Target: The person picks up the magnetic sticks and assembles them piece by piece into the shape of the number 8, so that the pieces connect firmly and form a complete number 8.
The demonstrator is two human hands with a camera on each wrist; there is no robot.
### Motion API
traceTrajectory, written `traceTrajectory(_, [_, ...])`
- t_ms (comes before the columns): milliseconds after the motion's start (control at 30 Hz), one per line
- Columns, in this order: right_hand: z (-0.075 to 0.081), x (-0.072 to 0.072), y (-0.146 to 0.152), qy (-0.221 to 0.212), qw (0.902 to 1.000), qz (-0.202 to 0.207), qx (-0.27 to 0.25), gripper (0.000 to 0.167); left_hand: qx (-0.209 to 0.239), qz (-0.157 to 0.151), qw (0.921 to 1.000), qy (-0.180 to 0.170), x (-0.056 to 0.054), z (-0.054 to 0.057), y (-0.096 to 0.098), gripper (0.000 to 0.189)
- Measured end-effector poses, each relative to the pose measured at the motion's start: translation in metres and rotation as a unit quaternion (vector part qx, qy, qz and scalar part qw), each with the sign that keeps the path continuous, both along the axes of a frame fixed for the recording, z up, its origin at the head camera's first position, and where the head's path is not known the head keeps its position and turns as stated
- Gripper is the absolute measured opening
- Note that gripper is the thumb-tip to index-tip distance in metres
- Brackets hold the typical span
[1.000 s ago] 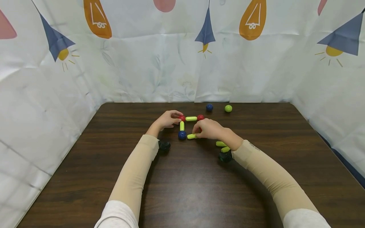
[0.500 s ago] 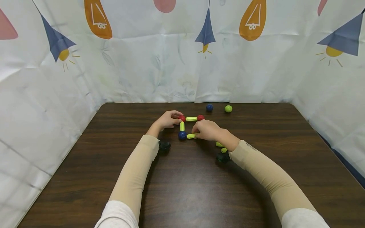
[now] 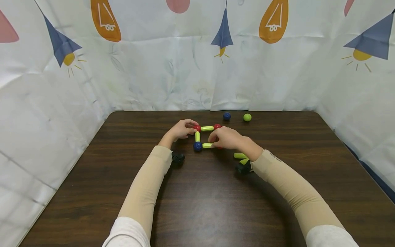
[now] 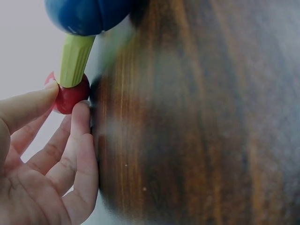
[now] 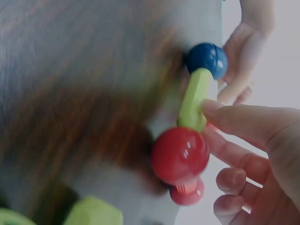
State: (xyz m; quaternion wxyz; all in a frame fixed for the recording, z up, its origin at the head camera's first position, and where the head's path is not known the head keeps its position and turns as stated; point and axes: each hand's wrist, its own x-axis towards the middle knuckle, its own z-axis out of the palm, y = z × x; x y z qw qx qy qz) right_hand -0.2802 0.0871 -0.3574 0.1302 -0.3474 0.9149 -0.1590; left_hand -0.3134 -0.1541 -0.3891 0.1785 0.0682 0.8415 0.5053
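Note:
On the table, magnetic-looking balls and rods form an angular frame. My left hand (image 3: 181,129) pinches the red ball (image 4: 72,96) at its far left corner between thumb and fingertips. From that ball one yellow-green rod (image 3: 198,137) runs down to a blue ball (image 3: 198,146), another rod (image 3: 207,128) across to a second red ball (image 3: 217,127). My right hand (image 3: 229,138) pinches a yellow-green rod (image 5: 192,103) between thumb and index finger. One end of this rod meets the blue ball; its other end carries a red ball (image 5: 180,155), mostly hidden by the hand in the head view.
Loose yellow-green rods (image 3: 240,155) lie under the right wrist, beside its dark wrist camera (image 3: 243,167). At the table's far edge sit a blue ball (image 3: 226,116) and a green ball (image 3: 247,117). Behind hangs a printed white curtain (image 3: 185,75).
My right hand's rod has closed the small gap to the blue ball and now lines up with it. The left hand stays on its red ball.

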Motion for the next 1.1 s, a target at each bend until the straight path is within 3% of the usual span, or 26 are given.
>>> traceTrajectory(267, [0.009,-0.006,0.024,0.012,0.9989,-0.009,-0.044,0.026,0.003,-0.002,1.0,0.001,-0.001,-0.002,-0.001,0.04])
traceTrajectory(500, [0.013,-0.015,0.054,0.009,0.9922,-0.063,-0.107,0.031,0.008,-0.005,1.0,0.0,-0.001,-0.002,-0.001,0.04])
traceTrajectory(733, [0.007,-0.029,0.086,0.033,0.9857,-0.112,-0.122,0.033,0.008,-0.002,1.0,-0.002,0.0,-0.001,0.001,0.041])
traceTrajectory(1100, [-0.001,-0.045,0.113,0.037,0.9727,-0.184,-0.136,0.037,-0.048,-0.001,0.9987,0.015,0.005,0.007,0.005,0.047])
